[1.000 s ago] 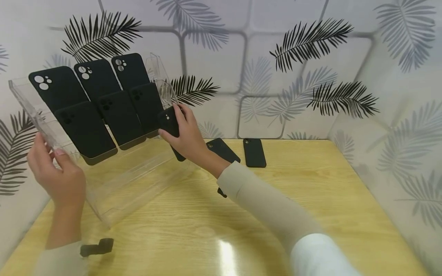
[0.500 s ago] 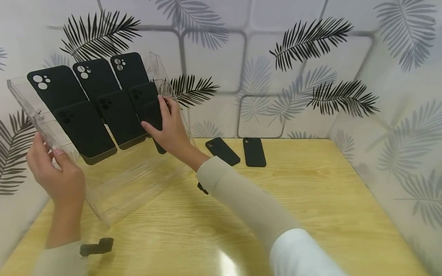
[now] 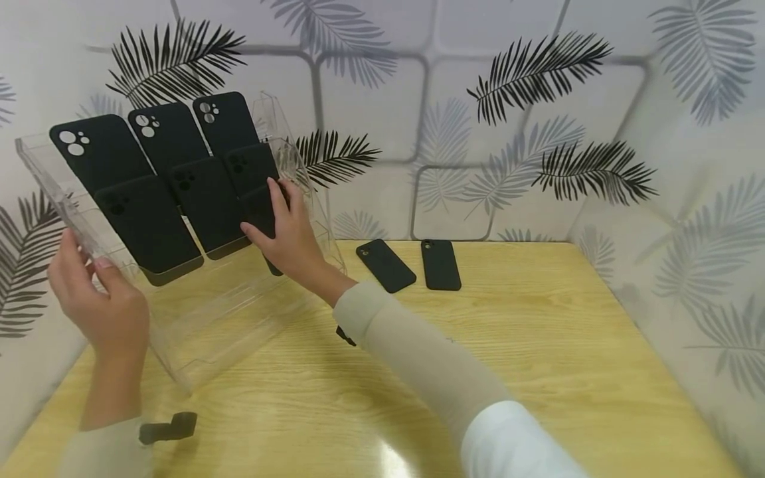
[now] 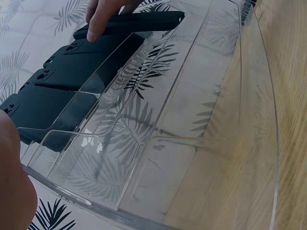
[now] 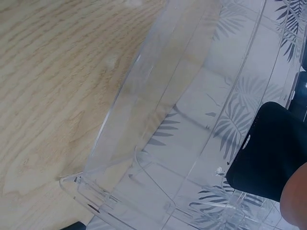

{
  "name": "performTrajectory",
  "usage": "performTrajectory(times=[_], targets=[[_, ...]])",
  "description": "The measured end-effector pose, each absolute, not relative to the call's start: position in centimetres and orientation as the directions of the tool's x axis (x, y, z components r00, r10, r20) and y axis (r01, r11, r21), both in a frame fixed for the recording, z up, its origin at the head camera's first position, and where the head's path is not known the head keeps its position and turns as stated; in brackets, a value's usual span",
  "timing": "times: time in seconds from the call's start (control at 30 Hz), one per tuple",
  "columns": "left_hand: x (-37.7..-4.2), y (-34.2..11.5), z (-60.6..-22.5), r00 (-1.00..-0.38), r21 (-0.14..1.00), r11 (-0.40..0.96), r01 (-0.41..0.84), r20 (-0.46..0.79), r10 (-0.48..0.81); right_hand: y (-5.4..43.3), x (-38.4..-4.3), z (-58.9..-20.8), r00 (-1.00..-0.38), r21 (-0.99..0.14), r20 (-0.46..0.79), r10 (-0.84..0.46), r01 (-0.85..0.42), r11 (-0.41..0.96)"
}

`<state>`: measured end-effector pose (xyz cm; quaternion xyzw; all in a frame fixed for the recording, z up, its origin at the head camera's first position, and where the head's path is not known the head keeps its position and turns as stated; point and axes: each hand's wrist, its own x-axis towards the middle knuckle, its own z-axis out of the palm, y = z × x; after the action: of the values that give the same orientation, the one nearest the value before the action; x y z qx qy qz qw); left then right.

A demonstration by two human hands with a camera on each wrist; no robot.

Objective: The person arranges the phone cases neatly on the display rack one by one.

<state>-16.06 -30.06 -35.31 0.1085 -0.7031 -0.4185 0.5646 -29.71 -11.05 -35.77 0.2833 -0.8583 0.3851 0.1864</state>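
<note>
A clear acrylic tiered stand leans on the table at the left, bearing two rows of black phone cases. Three cases, such as the far-left one, fill the top row; below them sit more, such as the left one. My left hand grips the stand's left side. My right hand holds another black phone case by its edges, in front of the lower row's right-hand case. In the left wrist view this held case tilts out from the stand, its bottom end free.
Two more black phone cases lie at the back of the wooden table, one slanted and one nearly straight. A leaf-patterned wall rises behind the table and along its right side.
My right hand has moved left with the phone case, from the stand's right edge to in front of the lower row's right-hand case. My left hand and the stand have stayed put.
</note>
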Motion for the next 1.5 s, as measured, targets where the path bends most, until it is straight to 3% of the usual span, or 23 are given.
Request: performTrajectory(times=[0.53,0.93,1.2,1.5], targets=[[-16.1,-30.3,-35.5,-0.330,0.703,0.634,0.323,0.712,-0.620,-11.6,-29.8,-35.8,-0.789,-0.554,0.532,-0.306,-0.598,0.580],[-15.7,-30.0,-35.1,-0.334,0.705,0.625,0.336,0.710,-0.621,-11.8,-29.4,-37.4,-0.745,-0.436,0.573,-0.341,-0.630,0.643],[-15.8,-29.8,-35.1,-0.340,0.702,0.629,0.334,0.712,-0.614,-11.7,-29.1,-37.3,-0.777,-0.388,0.537,-0.329,-0.574,0.721],[-15.9,-29.9,-35.2,-0.336,0.699,0.637,0.324,0.715,-0.613,-11.0,-29.4,-37.4,-0.762,-0.317,0.552,-0.338,-0.567,0.761]])
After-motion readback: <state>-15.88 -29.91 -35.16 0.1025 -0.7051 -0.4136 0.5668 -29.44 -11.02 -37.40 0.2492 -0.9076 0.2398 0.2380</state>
